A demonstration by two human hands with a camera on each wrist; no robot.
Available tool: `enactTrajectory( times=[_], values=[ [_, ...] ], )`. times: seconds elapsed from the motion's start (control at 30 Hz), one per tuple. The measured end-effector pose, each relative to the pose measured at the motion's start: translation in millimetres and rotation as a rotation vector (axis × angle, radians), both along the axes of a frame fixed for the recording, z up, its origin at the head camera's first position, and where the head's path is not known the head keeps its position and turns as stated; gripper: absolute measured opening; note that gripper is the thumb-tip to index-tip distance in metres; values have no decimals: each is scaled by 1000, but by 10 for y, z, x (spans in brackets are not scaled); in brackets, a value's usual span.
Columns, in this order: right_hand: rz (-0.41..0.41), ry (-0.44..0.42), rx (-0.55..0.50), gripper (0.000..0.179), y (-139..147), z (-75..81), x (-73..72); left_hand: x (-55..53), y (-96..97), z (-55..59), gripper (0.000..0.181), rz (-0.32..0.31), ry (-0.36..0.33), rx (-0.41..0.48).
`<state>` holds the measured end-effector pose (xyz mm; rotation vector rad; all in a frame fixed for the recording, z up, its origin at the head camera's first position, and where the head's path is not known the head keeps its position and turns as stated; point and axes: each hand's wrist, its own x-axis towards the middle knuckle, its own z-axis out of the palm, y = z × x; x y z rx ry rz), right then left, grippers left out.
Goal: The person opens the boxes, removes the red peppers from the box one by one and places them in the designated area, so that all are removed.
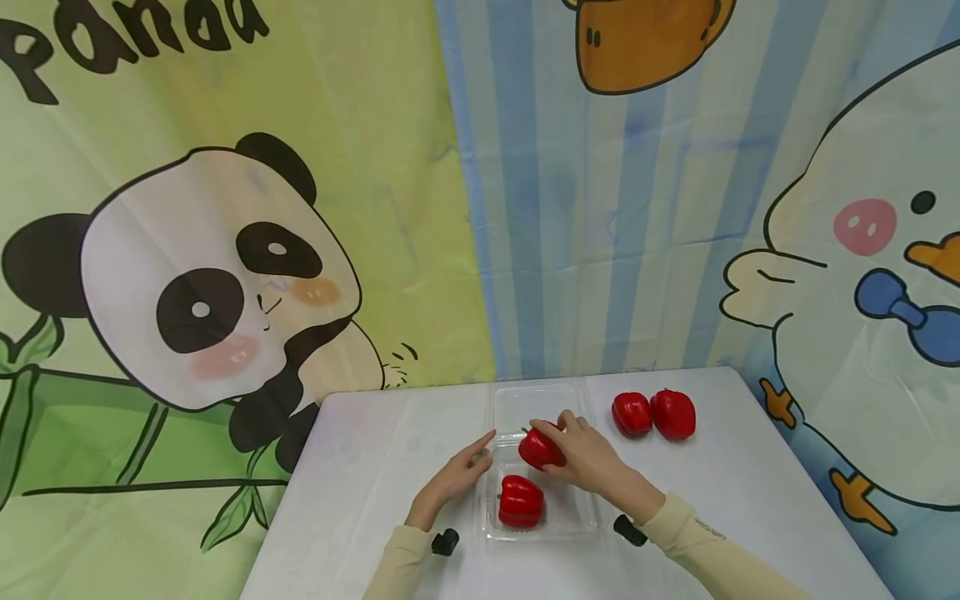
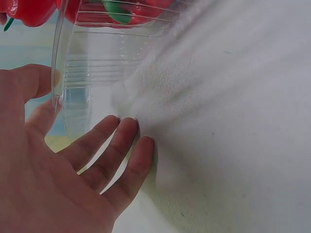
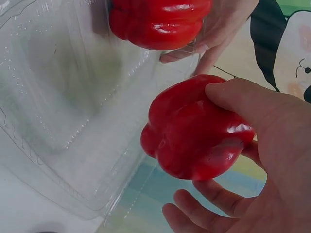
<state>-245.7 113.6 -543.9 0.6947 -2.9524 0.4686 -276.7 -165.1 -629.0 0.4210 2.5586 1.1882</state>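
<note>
Right hand (image 1: 592, 457): thumb and fingers grip a pepper (image 1: 538, 450) over the box (image 1: 573, 508), lower centre of the head frame. Left hand (image 1: 456, 477): fingers extended, spread, at the box's left edge. Second pepper (image 1: 521, 502): inside the box.

Held pepper (image 1: 537, 451): right side hidden by right hand (image 1: 591, 460)
Sleeve print (image 1: 708, 529): too small to read
Orange figure (image 1: 648, 46): top cut off
</note>
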Motion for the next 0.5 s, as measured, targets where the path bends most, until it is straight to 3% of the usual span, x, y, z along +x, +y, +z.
enactTrajectory(
  times=[0.5],
  values=[
    [-124,-20,-49,81,140,63,13,5,-7,-3,54,-6,19,11]
  ],
)
